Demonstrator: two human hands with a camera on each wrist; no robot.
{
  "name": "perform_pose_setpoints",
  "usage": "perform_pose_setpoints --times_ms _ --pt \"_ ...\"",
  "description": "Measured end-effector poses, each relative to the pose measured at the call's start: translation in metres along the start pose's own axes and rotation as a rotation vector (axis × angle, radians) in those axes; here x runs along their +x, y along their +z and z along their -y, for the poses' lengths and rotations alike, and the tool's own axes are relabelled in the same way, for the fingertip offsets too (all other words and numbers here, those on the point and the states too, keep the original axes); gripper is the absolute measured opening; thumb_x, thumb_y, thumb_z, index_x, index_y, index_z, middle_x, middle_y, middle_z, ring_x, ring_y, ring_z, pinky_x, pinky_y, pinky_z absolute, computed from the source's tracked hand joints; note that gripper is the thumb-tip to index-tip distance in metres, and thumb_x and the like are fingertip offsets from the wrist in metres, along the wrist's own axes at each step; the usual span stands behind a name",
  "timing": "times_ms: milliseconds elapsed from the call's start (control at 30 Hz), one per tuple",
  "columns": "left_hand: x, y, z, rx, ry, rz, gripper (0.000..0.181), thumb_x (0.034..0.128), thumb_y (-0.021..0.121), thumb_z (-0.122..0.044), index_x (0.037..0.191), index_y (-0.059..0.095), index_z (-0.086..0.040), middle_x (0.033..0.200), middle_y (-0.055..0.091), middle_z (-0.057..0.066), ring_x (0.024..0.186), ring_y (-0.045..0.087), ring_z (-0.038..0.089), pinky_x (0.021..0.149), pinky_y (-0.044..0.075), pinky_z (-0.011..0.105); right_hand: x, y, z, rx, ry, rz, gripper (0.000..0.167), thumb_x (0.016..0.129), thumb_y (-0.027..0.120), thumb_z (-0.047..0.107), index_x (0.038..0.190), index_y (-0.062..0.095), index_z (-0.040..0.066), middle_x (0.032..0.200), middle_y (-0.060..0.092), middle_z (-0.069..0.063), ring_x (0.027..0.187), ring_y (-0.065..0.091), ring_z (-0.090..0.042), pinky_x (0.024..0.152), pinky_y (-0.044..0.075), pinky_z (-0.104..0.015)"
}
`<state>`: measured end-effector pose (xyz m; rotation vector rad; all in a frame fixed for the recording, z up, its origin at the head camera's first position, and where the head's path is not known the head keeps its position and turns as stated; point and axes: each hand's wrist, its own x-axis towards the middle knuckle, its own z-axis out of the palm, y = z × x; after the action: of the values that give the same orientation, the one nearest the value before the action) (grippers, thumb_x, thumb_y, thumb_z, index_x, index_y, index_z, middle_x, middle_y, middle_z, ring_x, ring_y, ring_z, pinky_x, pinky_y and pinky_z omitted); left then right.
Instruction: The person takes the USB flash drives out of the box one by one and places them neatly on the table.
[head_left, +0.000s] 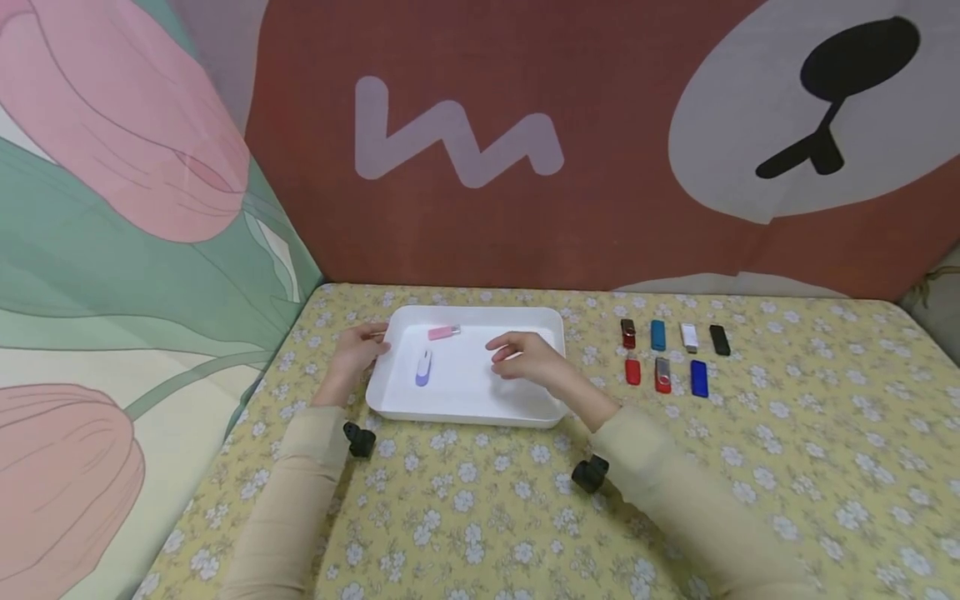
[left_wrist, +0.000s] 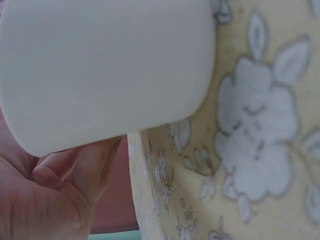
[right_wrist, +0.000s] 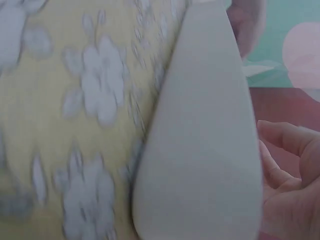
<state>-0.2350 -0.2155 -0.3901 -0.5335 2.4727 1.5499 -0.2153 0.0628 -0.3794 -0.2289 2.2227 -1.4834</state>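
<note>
A white rectangular tray lies on the cloth in front of me. Its left edge is held by my left hand; in the left wrist view, the fingers press the tray's outer wall while the thumb goes over the rim. Inside the tray are a pink USB flash drive, lying sideways near the back, and a purple-and-white USB flash drive closer to the left front. Above the tray's right half hovers my right hand, fingers loosely bent and holding nothing visible.
Right of the tray, several USB flash drives lie in two rows, including a black one, a light blue one and a dark blue one. A yellow floral cloth covers the table, and a printed wall covering stands behind.
</note>
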Motion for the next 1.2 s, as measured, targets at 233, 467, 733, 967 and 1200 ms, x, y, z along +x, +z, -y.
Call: perform_pose_setpoints --times_ms 233,467,733,967,1200 --pt "-0.002 0.0 -0.001 0.019 0.003 -0.001 0.045 0.0971 0.048 -0.006 0.142 0.045 -0.005 0.141 0.048 0.021 0.126 0.05 0.033 0.093 0.048 0.038 0.011 0.024 0.002 0.075 0.017 -0.011 0.038 0.088 0.062 0.002 0.126 0.058 -0.002 0.101 0.062 -0.012 0.083 0.062 -0.014 0.082 0.056 -0.03" --pt "0.0 0.0 0.001 0.005 0.004 0.004 0.045 0.0969 0.049 -0.006 0.141 0.046 -0.005 0.141 0.048 0.021 0.126 0.05 0.033 0.096 0.048 0.04 0.022 0.046 0.008 0.135 0.054 -0.027 0.038 0.088 0.063 0.002 0.126 0.059 0.0 0.095 0.063 -0.009 0.084 0.064 -0.016 0.082 0.056 -0.03" --pt "-0.002 0.0 -0.001 0.005 -0.004 0.006 0.045 0.0967 0.049 -0.006 0.141 0.046 -0.004 0.143 0.047 0.02 0.128 0.05 0.032 0.098 0.047 0.041 0.034 0.061 0.01 0.189 0.092 -0.058 0.037 0.087 0.064 0.002 0.124 0.061 0.002 0.102 0.066 -0.013 0.085 0.065 -0.017 0.081 0.056 -0.028" --pt "-0.001 0.0 -0.002 -0.002 -0.021 0.002 0.044 0.0966 0.049 -0.005 0.14 0.047 -0.004 0.144 0.046 0.02 0.13 0.048 0.031 0.101 0.046 0.041 0.042 0.07 0.013 0.281 0.091 -0.082 0.037 0.087 0.063 -0.001 0.124 0.061 0.0 0.099 0.065 -0.013 0.081 0.063 -0.014 0.08 0.056 -0.026" --pt "-0.001 -0.001 -0.002 0.018 -0.009 0.001 0.044 0.0969 0.048 -0.006 0.141 0.046 -0.004 0.143 0.047 0.02 0.128 0.049 0.031 0.096 0.047 0.04 0.049 0.077 0.015 0.316 0.087 -0.112 0.039 0.086 0.063 -0.003 0.125 0.059 -0.003 0.107 0.066 -0.018 0.083 0.063 -0.015 0.082 0.056 -0.027"
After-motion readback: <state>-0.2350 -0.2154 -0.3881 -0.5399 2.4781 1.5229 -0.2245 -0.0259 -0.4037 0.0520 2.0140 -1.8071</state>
